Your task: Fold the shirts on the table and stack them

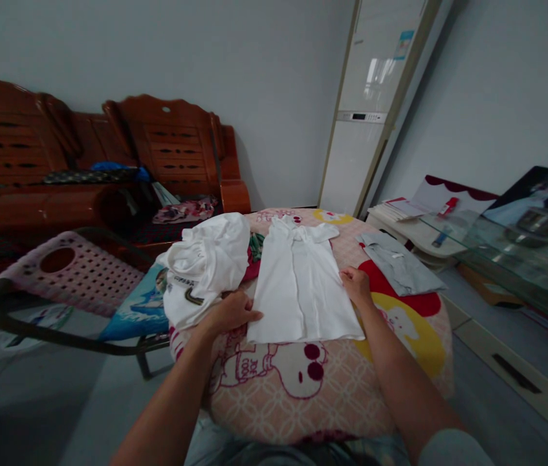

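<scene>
A white shirt [305,291] lies spread on the cloth-covered table, folded lengthwise into a narrow panel, its collar end pointing away from me. My left hand [235,312] is at its lower left edge, fingers curled and thumb on the fabric, closed on the border. On the opposite side, my right hand [355,285] pinches the right edge about halfway down. A crumpled heap of white clothing [210,255] with dark print sits just beyond my left hand. Right of my right hand, a folded grey garment [402,264] lies flat.
The round table wears a pink patterned cloth [351,388]. To the left stands a chair with a pink woven back [79,272] and a blue cushion [140,307]. Wooden seats [171,149] line the wall. A glass shelf [511,252] and white cabinet [511,362] are at the right.
</scene>
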### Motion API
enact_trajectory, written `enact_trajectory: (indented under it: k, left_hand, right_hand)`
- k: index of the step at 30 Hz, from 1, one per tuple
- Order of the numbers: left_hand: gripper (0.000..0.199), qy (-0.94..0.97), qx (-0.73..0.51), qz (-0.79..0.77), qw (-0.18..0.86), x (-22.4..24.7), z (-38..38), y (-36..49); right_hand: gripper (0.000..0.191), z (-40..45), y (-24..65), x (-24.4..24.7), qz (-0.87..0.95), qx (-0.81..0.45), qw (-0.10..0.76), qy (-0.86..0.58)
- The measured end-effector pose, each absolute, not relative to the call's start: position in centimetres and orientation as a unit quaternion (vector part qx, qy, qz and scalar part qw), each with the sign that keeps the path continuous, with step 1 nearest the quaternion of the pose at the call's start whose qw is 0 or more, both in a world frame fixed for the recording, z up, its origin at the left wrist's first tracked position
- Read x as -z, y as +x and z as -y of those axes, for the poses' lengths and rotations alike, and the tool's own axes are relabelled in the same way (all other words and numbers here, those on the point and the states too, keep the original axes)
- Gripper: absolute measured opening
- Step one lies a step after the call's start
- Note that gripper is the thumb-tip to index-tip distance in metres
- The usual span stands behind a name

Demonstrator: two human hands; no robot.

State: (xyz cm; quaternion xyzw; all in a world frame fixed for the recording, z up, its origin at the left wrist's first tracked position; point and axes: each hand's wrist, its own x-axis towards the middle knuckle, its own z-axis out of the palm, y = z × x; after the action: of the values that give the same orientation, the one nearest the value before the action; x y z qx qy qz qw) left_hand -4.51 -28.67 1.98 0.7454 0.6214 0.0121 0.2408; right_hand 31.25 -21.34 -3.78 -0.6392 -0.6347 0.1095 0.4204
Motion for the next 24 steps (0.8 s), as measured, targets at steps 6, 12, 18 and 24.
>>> enact_trajectory:
  k: [6, 12, 18, 24]
  left_hand:
    - [0.024, 0.749, -0.089, -0.655, 0.048, -3.4, 24.2, -2.9]
    - [0.033, 0.701, -0.079, -0.709, 0.000, -3.0, 15.4, 0.4]
    - [0.036, 0.692, -0.074, -0.718, -0.011, -1.9, 11.9, 0.8]
    - [0.036, 0.691, -0.076, -0.719, -0.017, -1.5, 11.6, 1.2]
  right_hand:
    - [0.021, 21.2, 31.2, 4.2, 0.629, -0.103, 0.428, -0.641]
    - [0.023, 21.2, 31.3, 4.0, 0.630, -0.112, 0.419, -0.644]
    - [0.022, 21.2, 31.3, 4.1, 0.628, -0.106, 0.424, -0.644]
    - [0.022, 21.3, 31.3, 4.2, 0.642, -0.092, 0.422, -0.633]
